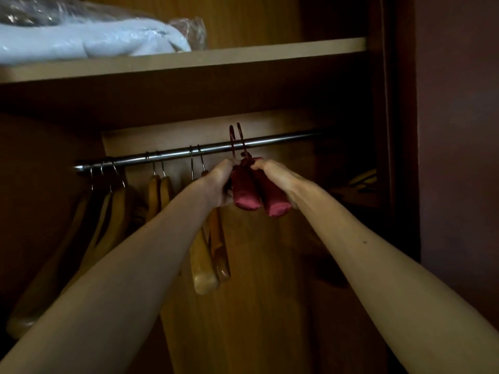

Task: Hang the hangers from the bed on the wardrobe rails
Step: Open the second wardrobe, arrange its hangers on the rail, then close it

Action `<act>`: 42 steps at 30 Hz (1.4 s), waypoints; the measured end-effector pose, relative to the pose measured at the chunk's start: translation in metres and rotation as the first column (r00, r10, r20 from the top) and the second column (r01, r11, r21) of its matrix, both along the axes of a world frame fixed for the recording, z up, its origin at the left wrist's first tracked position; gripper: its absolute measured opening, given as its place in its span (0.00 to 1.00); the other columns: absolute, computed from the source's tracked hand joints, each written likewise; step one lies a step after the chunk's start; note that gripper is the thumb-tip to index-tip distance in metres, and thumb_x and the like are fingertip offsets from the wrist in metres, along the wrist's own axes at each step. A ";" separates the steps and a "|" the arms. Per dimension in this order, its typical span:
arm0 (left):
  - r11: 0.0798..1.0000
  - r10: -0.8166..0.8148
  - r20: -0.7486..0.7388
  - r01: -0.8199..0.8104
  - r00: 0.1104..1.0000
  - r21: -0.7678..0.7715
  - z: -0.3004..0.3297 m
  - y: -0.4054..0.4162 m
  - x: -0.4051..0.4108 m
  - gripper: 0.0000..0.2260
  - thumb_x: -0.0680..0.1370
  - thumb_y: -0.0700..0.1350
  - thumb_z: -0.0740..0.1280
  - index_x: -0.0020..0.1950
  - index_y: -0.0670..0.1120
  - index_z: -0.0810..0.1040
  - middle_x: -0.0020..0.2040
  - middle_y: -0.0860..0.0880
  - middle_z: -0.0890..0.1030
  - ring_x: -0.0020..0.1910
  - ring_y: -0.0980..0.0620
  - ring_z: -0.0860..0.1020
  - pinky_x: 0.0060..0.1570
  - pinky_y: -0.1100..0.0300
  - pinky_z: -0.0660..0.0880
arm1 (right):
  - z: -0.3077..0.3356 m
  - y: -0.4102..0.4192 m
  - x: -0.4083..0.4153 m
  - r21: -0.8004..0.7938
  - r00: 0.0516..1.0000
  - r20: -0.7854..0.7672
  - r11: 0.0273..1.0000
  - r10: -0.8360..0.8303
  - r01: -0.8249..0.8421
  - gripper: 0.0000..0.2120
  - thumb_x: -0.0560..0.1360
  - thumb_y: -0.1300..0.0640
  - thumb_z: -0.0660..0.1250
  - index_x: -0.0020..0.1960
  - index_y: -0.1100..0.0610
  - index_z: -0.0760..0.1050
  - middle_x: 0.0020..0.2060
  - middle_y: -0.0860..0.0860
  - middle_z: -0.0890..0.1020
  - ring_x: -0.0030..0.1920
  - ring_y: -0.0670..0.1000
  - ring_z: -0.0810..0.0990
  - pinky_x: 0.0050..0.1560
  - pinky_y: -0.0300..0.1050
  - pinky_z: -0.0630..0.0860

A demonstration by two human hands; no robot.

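Observation:
Two padded red hangers are held side by side just below the metal wardrobe rail. Their red hooks rise in front of the rail and reach above it; whether they rest on it I cannot tell. My left hand grips the left red hanger. My right hand grips the right one near its neck. Both arms reach up into the wardrobe.
Several wooden hangers hang on the rail to the left of my hands. The rail is bare to the right of the red hooks. A shelf above holds plastic-wrapped bedding. The wardrobe's side panel stands at right.

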State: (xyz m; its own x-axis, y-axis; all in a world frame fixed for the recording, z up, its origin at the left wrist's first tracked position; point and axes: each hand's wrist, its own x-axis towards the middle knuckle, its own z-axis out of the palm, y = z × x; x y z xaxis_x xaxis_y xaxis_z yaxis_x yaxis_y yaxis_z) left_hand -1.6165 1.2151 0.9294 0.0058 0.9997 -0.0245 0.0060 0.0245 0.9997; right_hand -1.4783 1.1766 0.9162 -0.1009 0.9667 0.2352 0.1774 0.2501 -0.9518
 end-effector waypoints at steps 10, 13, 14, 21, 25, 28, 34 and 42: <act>0.997 -0.061 0.065 0.064 0.996 -0.047 -0.015 0.037 0.008 0.11 0.82 0.51 0.60 0.48 0.45 0.75 0.38 0.48 0.76 0.37 0.51 0.76 0.46 0.58 0.71 | 0.003 0.023 0.007 -0.062 0.991 0.108 0.995 -0.075 0.082 0.10 0.84 0.50 0.56 0.48 0.50 0.74 0.43 0.54 0.79 0.41 0.52 0.79 0.40 0.45 0.77; 0.998 -0.016 0.029 0.018 0.999 -0.057 -0.022 0.041 0.008 0.11 0.81 0.52 0.62 0.51 0.46 0.77 0.42 0.47 0.78 0.41 0.51 0.78 0.48 0.60 0.71 | -0.004 0.023 0.005 -0.130 0.990 0.100 0.985 -0.102 0.115 0.09 0.83 0.49 0.58 0.53 0.52 0.74 0.43 0.55 0.79 0.41 0.52 0.79 0.37 0.45 0.75; 0.999 0.000 -0.003 0.000 1.000 -0.043 -0.023 0.040 0.008 0.11 0.82 0.52 0.62 0.50 0.46 0.77 0.41 0.48 0.78 0.39 0.53 0.77 0.44 0.62 0.72 | -0.005 0.023 0.005 -0.137 0.987 0.114 0.983 -0.110 0.125 0.09 0.83 0.49 0.58 0.51 0.52 0.73 0.42 0.54 0.79 0.40 0.52 0.79 0.35 0.45 0.74; 0.951 0.254 -0.596 -0.083 0.762 0.299 0.007 0.002 -0.004 0.08 0.81 0.48 0.65 0.47 0.44 0.77 0.40 0.46 0.82 0.37 0.52 0.84 0.39 0.61 0.83 | 0.006 0.015 -0.002 0.343 0.718 0.430 0.835 -0.547 0.430 0.17 0.77 0.46 0.69 0.59 0.58 0.80 0.56 0.55 0.82 0.55 0.57 0.81 0.51 0.45 0.77; 0.781 0.615 -0.688 -0.183 0.384 0.596 0.019 -0.020 -0.042 0.13 0.80 0.49 0.67 0.39 0.43 0.76 0.37 0.48 0.79 0.33 0.54 0.77 0.30 0.64 0.69 | 0.000 -0.033 -0.037 0.652 0.652 0.422 0.710 -0.630 0.264 0.10 0.76 0.52 0.71 0.55 0.56 0.80 0.50 0.53 0.82 0.52 0.54 0.82 0.53 0.48 0.81; 0.771 0.636 -0.741 -0.206 0.216 0.603 0.012 -0.032 -0.066 0.11 0.81 0.51 0.67 0.49 0.43 0.78 0.51 0.45 0.80 0.44 0.48 0.76 0.42 0.59 0.69 | -0.021 -0.068 -0.073 0.693 0.628 0.522 0.716 -0.577 0.083 0.09 0.78 0.56 0.70 0.56 0.57 0.78 0.51 0.54 0.80 0.52 0.54 0.81 0.51 0.45 0.79; 0.931 0.364 -0.897 -0.129 0.250 0.341 -0.009 -0.021 -0.072 0.23 0.81 0.62 0.62 0.58 0.42 0.79 0.59 0.43 0.79 0.64 0.45 0.75 0.52 0.56 0.67 | -0.048 -0.079 -0.116 0.494 0.664 0.651 0.869 -0.368 -0.003 0.16 0.77 0.51 0.72 0.57 0.61 0.78 0.49 0.54 0.82 0.51 0.55 0.82 0.48 0.45 0.80; 0.980 0.163 -0.804 -0.187 0.572 0.065 -0.037 0.020 -0.071 0.45 0.70 0.63 0.71 0.80 0.44 0.59 0.77 0.42 0.64 0.73 0.39 0.66 0.70 0.45 0.67 | -0.073 -0.048 -0.128 0.275 0.625 0.737 0.959 -0.259 0.074 0.53 0.71 0.42 0.75 0.81 0.62 0.47 0.71 0.58 0.68 0.68 0.59 0.73 0.64 0.51 0.73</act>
